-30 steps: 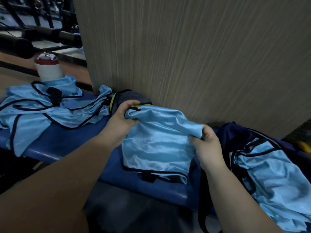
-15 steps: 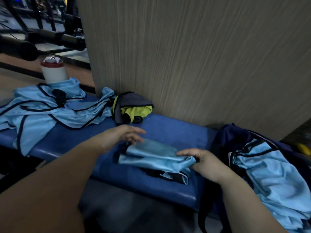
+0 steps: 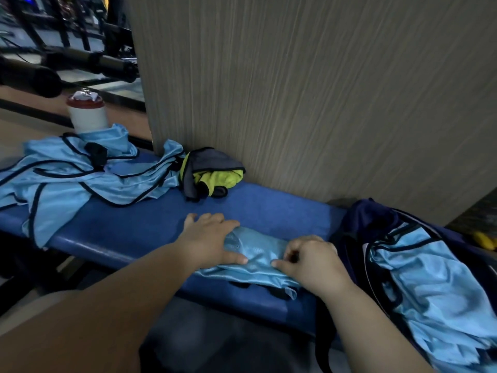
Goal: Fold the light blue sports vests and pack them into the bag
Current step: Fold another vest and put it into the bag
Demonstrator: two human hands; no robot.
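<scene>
A folded light blue vest with black trim lies on the blue bench near its front edge. My left hand lies flat on the vest's left end, fingers spread. My right hand is curled on its right end, pinching the fabric. To the right an open dark navy bag holds several light blue vests. A loose pile of light blue vests lies at the bench's left end.
A grey and yellow-green garment is bunched against the wood-grain wall panel. A white cup with a red lid stands behind the left pile. Dark gym equipment fills the far left. A yellow object lies at the right edge.
The vest, held up between both hands a second ago, has been folded down onto the bench. Both hands now rest on it, the left flat, the right pinching.
</scene>
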